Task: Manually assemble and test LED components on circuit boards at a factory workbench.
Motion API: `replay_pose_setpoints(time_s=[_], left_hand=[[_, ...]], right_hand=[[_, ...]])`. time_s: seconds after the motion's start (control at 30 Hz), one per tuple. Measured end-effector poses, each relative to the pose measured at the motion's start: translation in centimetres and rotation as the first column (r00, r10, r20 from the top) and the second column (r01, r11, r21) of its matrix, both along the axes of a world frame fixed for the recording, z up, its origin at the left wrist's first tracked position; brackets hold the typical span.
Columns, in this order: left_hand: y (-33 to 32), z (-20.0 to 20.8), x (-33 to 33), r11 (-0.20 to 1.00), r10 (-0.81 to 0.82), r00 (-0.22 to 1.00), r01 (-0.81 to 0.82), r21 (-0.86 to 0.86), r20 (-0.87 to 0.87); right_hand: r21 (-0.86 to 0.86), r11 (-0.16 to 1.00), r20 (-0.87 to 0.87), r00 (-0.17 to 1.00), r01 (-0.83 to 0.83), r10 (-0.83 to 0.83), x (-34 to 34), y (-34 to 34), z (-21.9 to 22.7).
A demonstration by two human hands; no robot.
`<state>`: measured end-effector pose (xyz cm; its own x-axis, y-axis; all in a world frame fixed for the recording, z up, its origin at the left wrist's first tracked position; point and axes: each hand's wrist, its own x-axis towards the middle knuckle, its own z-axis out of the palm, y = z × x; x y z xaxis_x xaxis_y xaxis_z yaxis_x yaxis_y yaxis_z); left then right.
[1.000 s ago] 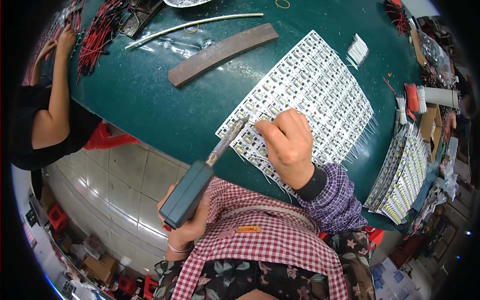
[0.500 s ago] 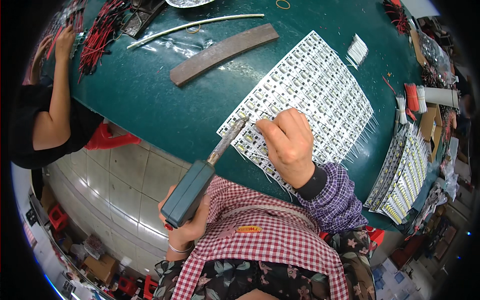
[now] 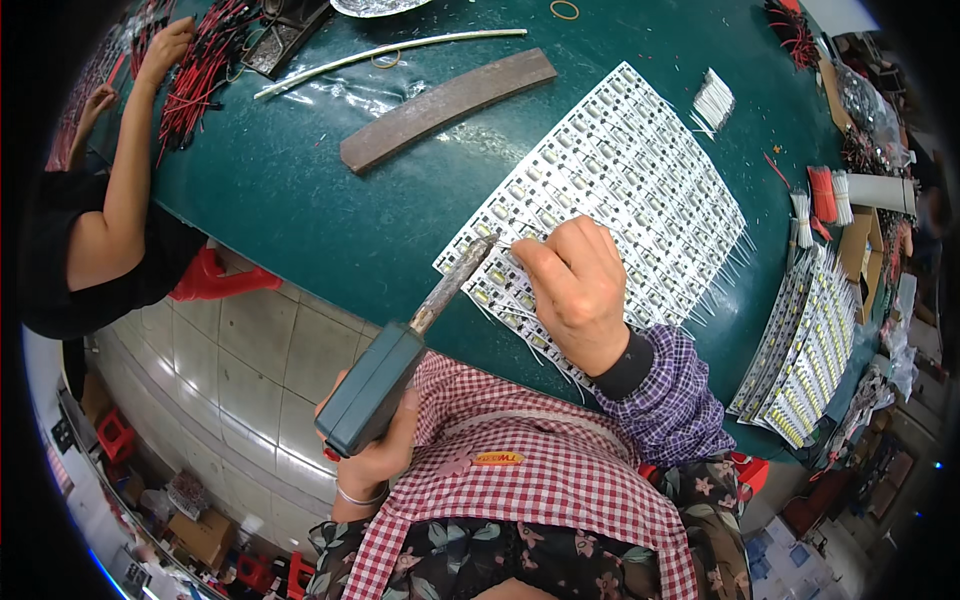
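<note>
My left hand (image 3: 385, 445) is wrapped round the dark green handle of a soldering iron (image 3: 375, 385). Its long, stained metal tip reaches up and right to a sheet of white circuit boards (image 3: 620, 170) near its lower-left corner. Just right of that tip, my right hand (image 3: 575, 285) is closed in a pinch over the boards, with what looks like the end of a thin wire at the fingertips. Small pale components sit in rows across the sheet, and thin white wires (image 3: 715, 295) stick out along its right edge. The fingers cover part of the boards.
A brown curved bar (image 3: 450, 108) and a long pale strip (image 3: 400, 45) lie beyond the boards. Bundled white wires (image 3: 713, 102) rest at the upper right; stacked boards (image 3: 800, 350) stand right. At far left, a co-worker's arm (image 3: 125, 190) reaches over red and black wires (image 3: 195, 95).
The soldering iron's handle has shifted slightly left and down, its tip staying by my right fingertips. My right hand keeps its place. The co-worker's hands have moved over the red and black wires.
</note>
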<state>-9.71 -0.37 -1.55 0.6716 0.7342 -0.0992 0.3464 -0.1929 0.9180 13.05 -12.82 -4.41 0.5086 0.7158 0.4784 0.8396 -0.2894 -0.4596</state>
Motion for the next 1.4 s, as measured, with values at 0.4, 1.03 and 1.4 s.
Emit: replay_pose_setpoints(time_s=[0.4,1.03,1.4], left_hand=[[0.1,-0.7,-0.4,0.997,-0.012,0.999,0.008,0.082,0.048],[0.3,-0.3,-0.5,0.998,-0.056,0.996,0.057,0.01,-0.073],[0.3,-0.1,-0.5,0.999,-0.032,0.996,0.032,-0.008,-0.084]], right_hand=[[0.03,1.0,0.035,0.999,0.01,-0.011,-0.7,-0.1,0.3],[0.024,0.999,0.03,0.999,-0.024,0.023,-1.2,0.3,0.0],[-0.015,1.0,0.047,0.999,-0.018,0.019,-1.4,0.3,0.0]])
